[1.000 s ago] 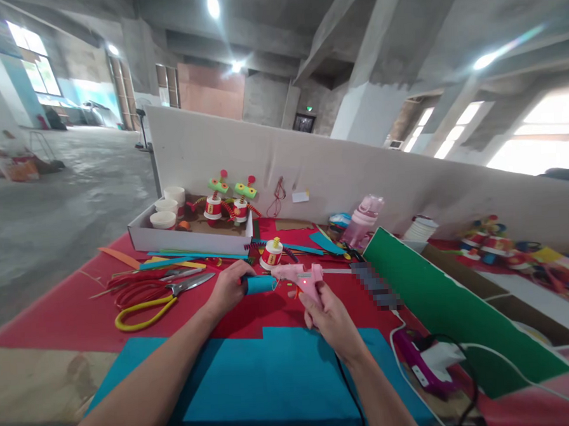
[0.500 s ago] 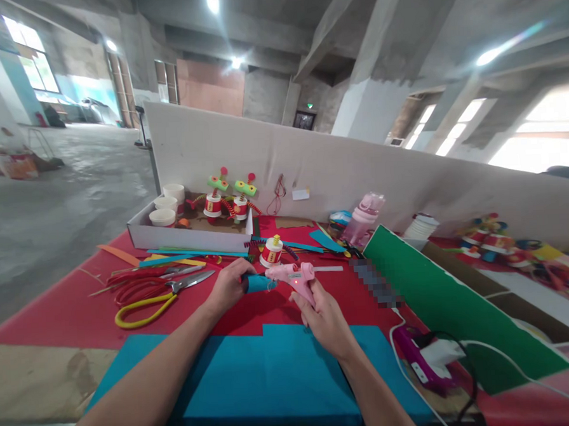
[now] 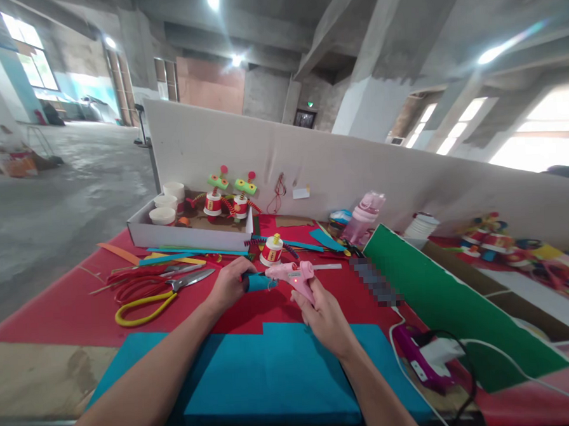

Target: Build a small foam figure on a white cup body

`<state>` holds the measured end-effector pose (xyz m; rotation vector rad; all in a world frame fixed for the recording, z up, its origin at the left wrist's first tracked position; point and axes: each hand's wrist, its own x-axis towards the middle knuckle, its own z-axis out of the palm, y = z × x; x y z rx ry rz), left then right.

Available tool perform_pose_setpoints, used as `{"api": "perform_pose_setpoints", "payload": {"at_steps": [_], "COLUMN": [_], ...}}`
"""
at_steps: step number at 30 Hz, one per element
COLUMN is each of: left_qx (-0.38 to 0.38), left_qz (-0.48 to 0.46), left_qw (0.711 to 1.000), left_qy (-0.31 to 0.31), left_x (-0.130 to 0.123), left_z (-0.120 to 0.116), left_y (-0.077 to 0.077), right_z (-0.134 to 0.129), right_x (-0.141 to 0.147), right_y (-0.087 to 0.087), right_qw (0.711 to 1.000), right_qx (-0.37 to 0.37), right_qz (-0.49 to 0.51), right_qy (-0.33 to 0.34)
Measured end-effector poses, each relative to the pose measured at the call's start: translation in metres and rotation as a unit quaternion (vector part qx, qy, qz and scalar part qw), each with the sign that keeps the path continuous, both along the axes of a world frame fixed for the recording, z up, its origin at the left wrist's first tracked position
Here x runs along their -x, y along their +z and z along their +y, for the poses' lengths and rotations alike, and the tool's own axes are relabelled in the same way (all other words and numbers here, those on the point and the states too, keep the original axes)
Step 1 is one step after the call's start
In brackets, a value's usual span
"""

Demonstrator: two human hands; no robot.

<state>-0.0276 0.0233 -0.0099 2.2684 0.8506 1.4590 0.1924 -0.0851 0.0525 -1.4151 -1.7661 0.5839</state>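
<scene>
In my right hand (image 3: 320,306) is a pink hot glue gun (image 3: 290,274), its small red light lit and a clear glue stick (image 3: 328,266) poking out of its back. My left hand (image 3: 231,284) is closed on a rolled blue paper tube (image 3: 261,282). The gun's nozzle meets the tube's right part; whether it touches is hard to tell. Just behind the gun stands a paper-cup figure (image 3: 271,250) with a red band, a yellow piece on top and dark coiled paper arms.
Yellow-handled scissors (image 3: 146,309) and red-handled scissors (image 3: 135,284) lie at left. A white box (image 3: 190,238) holds cups and two finished-looking cup figures. A pink bottle (image 3: 365,218), a green board (image 3: 442,300) and a purple power strip (image 3: 423,361) with cords stand right. Blue sheets (image 3: 269,382) lie in front.
Almost nothing differs. Both hands keep their hold on the tube and the glue gun, with only a very slight shift of the gun.
</scene>
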Motion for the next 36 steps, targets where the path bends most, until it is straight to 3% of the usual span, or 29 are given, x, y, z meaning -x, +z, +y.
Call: {"api": "perform_pose_setpoints", "payload": {"at_steps": [18,30,36], "left_qx": [0.000,0.009,0.008], "left_qz": [0.006,0.005,-0.001], "left_qw": [1.000,1.000,1.000], "left_qy": [0.002,-0.004,0.009], "left_x": [-0.0004,-0.0018,-0.0023], "left_z": [-0.0024,-0.0003,-0.0014], "left_y": [0.0018,-0.0010,0.0014], "right_z": [-0.0025,-0.0039,-0.0033], "right_x": [-0.0003,-0.0011,-0.0044], "right_y": [0.0025,0.0075,0.0062], "right_qw": [1.000,0.997,0.999], "right_qx": [0.016,-0.032,-0.018], "right_qz": [-0.014,-0.075,-0.038], "right_qy": [0.000,-0.005,-0.015]}}
